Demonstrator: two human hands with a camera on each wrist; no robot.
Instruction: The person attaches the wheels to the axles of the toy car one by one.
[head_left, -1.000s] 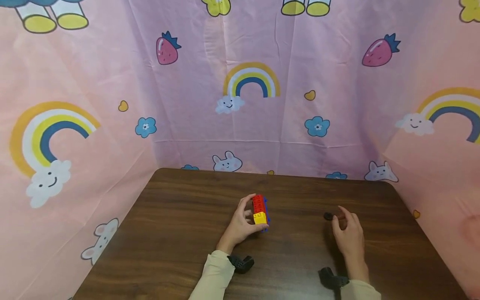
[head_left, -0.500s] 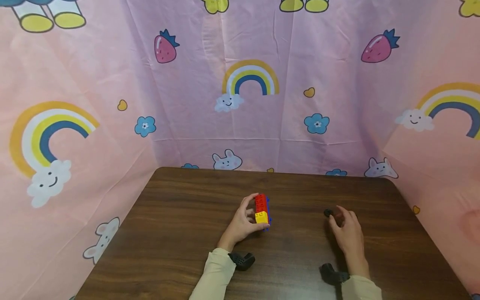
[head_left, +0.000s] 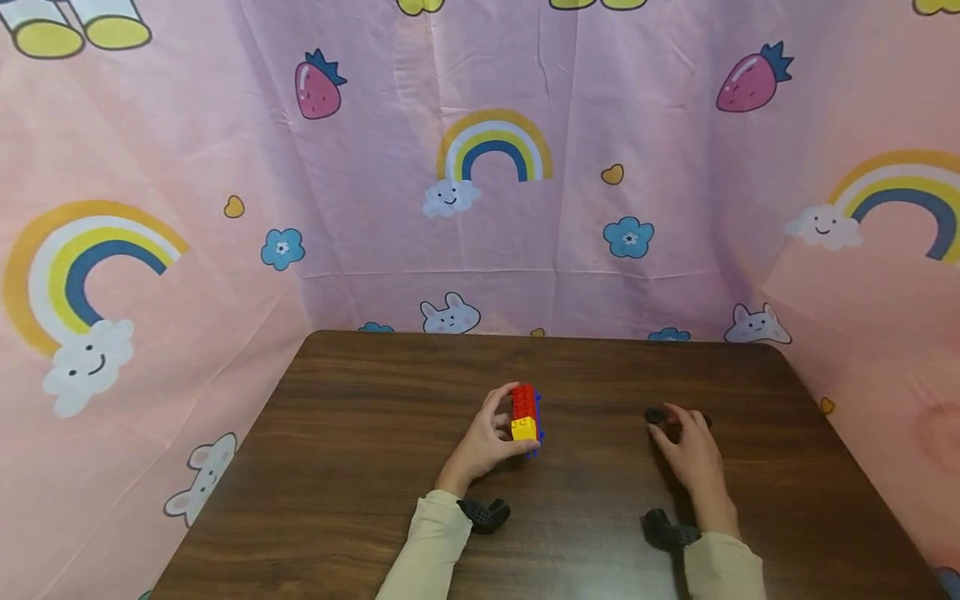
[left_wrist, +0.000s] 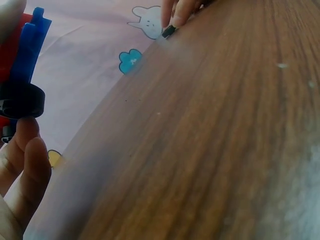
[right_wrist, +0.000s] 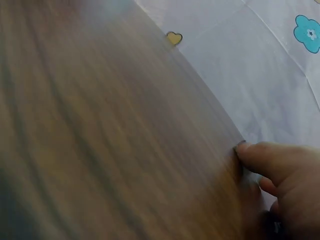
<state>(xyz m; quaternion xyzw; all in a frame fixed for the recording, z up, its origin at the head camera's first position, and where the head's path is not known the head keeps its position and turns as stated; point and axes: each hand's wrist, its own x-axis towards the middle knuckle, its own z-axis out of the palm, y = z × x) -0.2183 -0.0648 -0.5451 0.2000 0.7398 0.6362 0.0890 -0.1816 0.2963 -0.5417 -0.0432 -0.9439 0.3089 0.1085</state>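
My left hand grips a toy car built of blocks, with thumb and fingers at its two ends. The car has red bricks, a yellow brick and a blue base. In the left wrist view, black wheels show on its blue base. Farther right, the thumb and forefinger of my right hand pinch a small black wheel at the tabletop. The left wrist view shows those fingertips at the wheel too. Another small dark piece lies just beyond the right hand, mostly hidden by it.
A brown wood-grain table lies under both hands. Pink and lilac printed cloth hangs behind it and at both sides. Black wrist cameras sit on both wrists, close above the tabletop.
My right thumb and forefinger have closed in on the black wheel. The dark piece behind the right hand has come into sight. The left hand keeps its hold on the toy car, barely shifted.
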